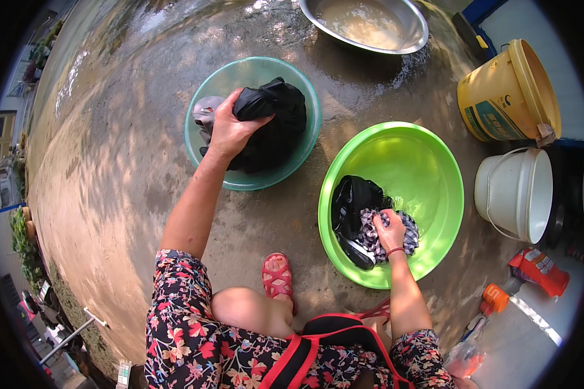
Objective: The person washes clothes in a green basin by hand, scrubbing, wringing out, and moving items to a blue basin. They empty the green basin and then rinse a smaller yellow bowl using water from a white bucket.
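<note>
My left hand (238,119) grips a bunch of black cloth (277,131) in a translucent teal basin (253,185). Grey cloth (207,109) lies beside it at that basin's left side. To the right, my right hand (391,231) is on a black-and-white checked cloth (370,226) inside a bright green basin (433,160), its fingers curled into the folds. More black cloth (348,194) is bunched next to the checked piece, and a black item with a white stripe (357,253) lies just below. Shallow water shows in the green basin.
A metal basin (365,46) of cloudy water stands on wet concrete (165,97) at the top. Along the right are a yellow bucket (496,92), a white bucket (506,194), a red packet (540,272) and an orange container (496,296). My sandalled foot (277,282) is between the basins.
</note>
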Tool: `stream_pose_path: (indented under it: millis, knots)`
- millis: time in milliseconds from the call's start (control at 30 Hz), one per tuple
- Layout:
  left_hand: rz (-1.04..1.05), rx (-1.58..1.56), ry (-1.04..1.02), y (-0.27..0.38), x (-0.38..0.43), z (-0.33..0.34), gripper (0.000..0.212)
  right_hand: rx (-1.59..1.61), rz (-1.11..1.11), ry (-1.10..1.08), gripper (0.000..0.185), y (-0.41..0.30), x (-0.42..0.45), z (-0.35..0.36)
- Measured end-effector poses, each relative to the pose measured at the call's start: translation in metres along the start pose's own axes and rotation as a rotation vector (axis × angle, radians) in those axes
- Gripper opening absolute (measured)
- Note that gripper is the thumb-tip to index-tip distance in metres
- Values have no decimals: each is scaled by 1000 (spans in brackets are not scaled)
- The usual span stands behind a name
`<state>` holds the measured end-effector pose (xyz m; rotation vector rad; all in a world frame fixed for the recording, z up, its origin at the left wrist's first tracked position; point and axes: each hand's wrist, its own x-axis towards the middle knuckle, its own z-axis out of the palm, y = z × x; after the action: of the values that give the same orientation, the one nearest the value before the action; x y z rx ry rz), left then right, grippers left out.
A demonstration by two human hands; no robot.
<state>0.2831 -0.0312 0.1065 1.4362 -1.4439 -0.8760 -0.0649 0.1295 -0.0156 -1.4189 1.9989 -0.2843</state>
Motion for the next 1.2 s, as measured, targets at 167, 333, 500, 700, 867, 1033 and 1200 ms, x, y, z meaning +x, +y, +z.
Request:
stream_pose_path:
  millis: [167,333,500,700,867,1033,1200]
  knots:
    - [-28,-458,-17,73,-16,7,31,-201,-220,-50,84,-38,-21,-39]
    - [-72,-804,-216,140,-28,36,38,730,-570,-169,98,-136,-12,-52]
    - [94,-964,-553,166,-58,100,47,1524,-540,-348,72,-131,-6,-70]
    - [451,-332,-601,113,-76,136,59,1997,-295,-371,47,-61,6,-67]
    - [529,558,-804,40,-58,99,106,1860,-148,-310,42,-8,2,-52]
    - [363,698,-731,-10,-35,71,92,1315,-50,-388,41,11,-12,-89]
    - [361,491,-640,-7,-40,92,40,463,-81,-413,43,32,-17,-106]
